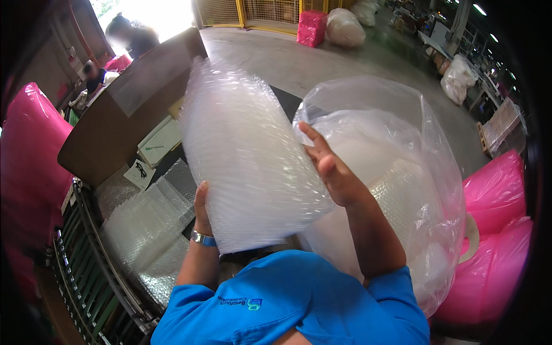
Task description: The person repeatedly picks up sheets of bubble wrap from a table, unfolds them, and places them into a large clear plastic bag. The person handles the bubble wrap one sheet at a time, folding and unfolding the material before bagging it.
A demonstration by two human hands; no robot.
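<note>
A thick stack of clear bubble wrap bags point(247, 155) stands tilted upright in front of my chest. My left hand point(202, 215) grips its lower left edge, thumb on the near side and the other fingers hidden behind the sheets. Along the right edge, my right hand point(332, 169) is open, fingers stretched out and apart, beside or lightly touching the stack. To the right stands a large clear plastic bag point(437, 190), its mouth spread wide, with more bubble wrap point(397, 190) inside. Flat bubble wrap pieces point(146, 224) lie on the left of the work surface.
A roller conveyor point(86, 276) runs along the left. Behind the table rises a brown panel point(121, 109), near a notepad point(161, 141) and a paper with black glasses-like item point(140, 171). Pink wrapped bundles point(489, 276) flank the right; another point(34, 172) stands left. Two people work beyond the panel.
</note>
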